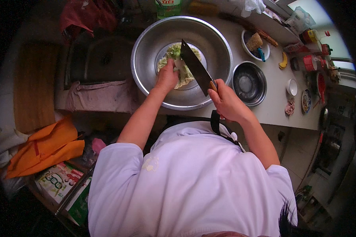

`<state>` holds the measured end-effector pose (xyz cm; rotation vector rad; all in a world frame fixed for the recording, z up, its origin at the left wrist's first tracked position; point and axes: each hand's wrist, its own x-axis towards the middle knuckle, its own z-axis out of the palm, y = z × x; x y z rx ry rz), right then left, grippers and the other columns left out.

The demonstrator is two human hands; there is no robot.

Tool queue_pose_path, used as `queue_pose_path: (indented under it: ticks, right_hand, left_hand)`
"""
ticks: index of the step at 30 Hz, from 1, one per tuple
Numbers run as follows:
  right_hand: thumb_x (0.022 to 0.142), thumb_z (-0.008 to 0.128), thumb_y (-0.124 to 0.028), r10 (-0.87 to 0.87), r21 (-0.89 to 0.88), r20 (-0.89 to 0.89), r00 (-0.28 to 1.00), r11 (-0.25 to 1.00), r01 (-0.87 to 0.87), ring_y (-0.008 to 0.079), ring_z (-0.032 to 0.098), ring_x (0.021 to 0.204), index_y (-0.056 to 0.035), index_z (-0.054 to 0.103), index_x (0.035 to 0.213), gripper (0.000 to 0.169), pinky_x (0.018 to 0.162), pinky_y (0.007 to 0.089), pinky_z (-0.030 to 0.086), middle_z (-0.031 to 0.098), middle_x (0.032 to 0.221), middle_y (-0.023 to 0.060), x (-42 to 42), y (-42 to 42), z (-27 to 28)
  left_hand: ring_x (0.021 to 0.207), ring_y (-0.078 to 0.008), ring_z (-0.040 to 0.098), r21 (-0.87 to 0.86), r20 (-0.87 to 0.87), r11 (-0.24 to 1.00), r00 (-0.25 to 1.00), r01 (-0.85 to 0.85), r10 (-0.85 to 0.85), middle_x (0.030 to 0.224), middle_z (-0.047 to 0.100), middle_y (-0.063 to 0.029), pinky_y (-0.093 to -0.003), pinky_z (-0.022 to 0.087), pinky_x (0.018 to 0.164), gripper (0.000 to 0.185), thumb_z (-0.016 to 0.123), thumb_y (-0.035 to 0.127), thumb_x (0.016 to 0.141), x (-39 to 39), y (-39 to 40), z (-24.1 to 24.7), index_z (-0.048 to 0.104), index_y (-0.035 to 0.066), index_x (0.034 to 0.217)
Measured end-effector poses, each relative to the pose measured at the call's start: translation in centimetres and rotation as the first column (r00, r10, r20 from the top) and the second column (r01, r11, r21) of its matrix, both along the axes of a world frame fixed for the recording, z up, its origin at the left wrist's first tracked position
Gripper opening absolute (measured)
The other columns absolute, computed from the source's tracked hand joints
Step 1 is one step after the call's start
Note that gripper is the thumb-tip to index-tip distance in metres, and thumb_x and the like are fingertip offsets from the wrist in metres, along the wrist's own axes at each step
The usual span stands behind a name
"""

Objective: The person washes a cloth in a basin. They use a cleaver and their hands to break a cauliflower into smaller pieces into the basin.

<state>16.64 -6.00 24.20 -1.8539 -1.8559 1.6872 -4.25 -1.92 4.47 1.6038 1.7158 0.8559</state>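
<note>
A large stainless steel basin stands on the counter in front of me, with pale green leafy vegetable pieces in its bottom. My left hand is over the basin, its fingers closed on part of the leafy vegetable. My right hand grips the wooden handle of a cleaver at the basin's right rim. The dark blade slants up and left over the basin, its tip beside the vegetable. Whether the blade touches the vegetable cannot be told.
Right of the basin are a smaller metal bowl, a white bowl with a sponge, a banana and a small white bowl. A sink with a cloth along its front edge lies left. A wooden board stands farther left.
</note>
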Motion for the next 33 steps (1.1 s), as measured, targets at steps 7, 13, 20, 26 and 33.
queue_pose_path:
  ticks: [7, 13, 20, 26, 33]
  right_hand:
    - [0.098, 0.043, -0.024, 0.048, 0.039, 0.065, 0.997, 0.998, -0.050, 0.0187, 0.052, 0.045, 0.0001, 0.038, 0.106, 0.026, 0.038, 0.0335, 0.042, 0.053, 0.069, 0.0139, 0.5, -0.5, 0.5]
    - [0.096, 0.045, -0.022, 0.097, 0.132, 0.155, 0.983, 0.984, -0.118, 0.0385, 0.062, 0.067, 0.0032, 0.040, 0.105, 0.027, 0.061, 0.0468, 0.048, 0.060, 0.080, 0.0264, 0.2, -0.9, 0.8]
    - [0.099, 0.042, -0.024, 0.078, 0.073, 0.179, 0.981, 0.993, -0.092, 0.0144, 0.052, 0.046, -0.0020, 0.039, 0.107, 0.024, 0.034, 0.0292, 0.041, 0.051, 0.066, 0.0083, -0.4, -0.2, -0.2]
    - [0.097, 0.045, -0.025, -0.013, 0.059, 0.076, 0.997, 0.998, 0.008, 0.0223, 0.056, 0.047, 0.0020, 0.042, 0.105, 0.028, 0.042, 0.0367, 0.046, 0.059, 0.072, 0.0177, 1.1, -1.1, 1.0]
    - [0.094, 0.049, -0.019, 0.095, 0.458, 0.233, 0.968, 0.867, -0.195, 0.0436, 0.061, 0.071, 0.0005, 0.042, 0.099, 0.021, 0.063, 0.0521, 0.049, 0.061, 0.078, 0.0257, 2.2, -2.8, -2.1]
  left_hand:
    - [0.090, -0.0460, 0.059, -0.042, -0.030, 0.999, 0.999, 0.016, -0.017, 0.092, 0.062, -0.0258, -0.0510, 0.047, 0.077, 0.029, 0.060, 0.008, 0.080, 0.4, 0.0, 0.5, 0.042, 0.004, 0.103]
    - [0.092, -0.0457, 0.059, -0.079, -0.030, 0.997, 0.999, 0.014, -0.017, 0.095, 0.062, -0.0258, -0.0508, 0.047, 0.078, 0.031, 0.059, 0.007, 0.080, 0.1, 0.2, 0.3, 0.041, 0.004, 0.105]
    - [0.095, -0.0459, 0.058, -0.115, -0.079, 0.993, 0.996, 0.030, -0.039, 0.100, 0.062, -0.0251, -0.0506, 0.047, 0.079, 0.032, 0.061, 0.007, 0.080, 0.3, 0.5, 0.4, 0.041, 0.003, 0.105]
    - [0.093, -0.0456, 0.059, -0.081, -0.064, 0.995, 0.996, 0.051, -0.057, 0.096, 0.062, -0.0249, -0.0508, 0.047, 0.078, 0.031, 0.060, 0.007, 0.080, 0.1, 0.3, 0.6, 0.041, 0.003, 0.104]
    - [0.091, -0.0453, 0.060, -0.026, -0.102, 0.990, 0.985, 0.140, -0.142, 0.092, 0.063, -0.0266, -0.0507, 0.047, 0.078, 0.032, 0.061, 0.007, 0.080, 0.4, 0.5, 0.8, 0.040, 0.002, 0.104]
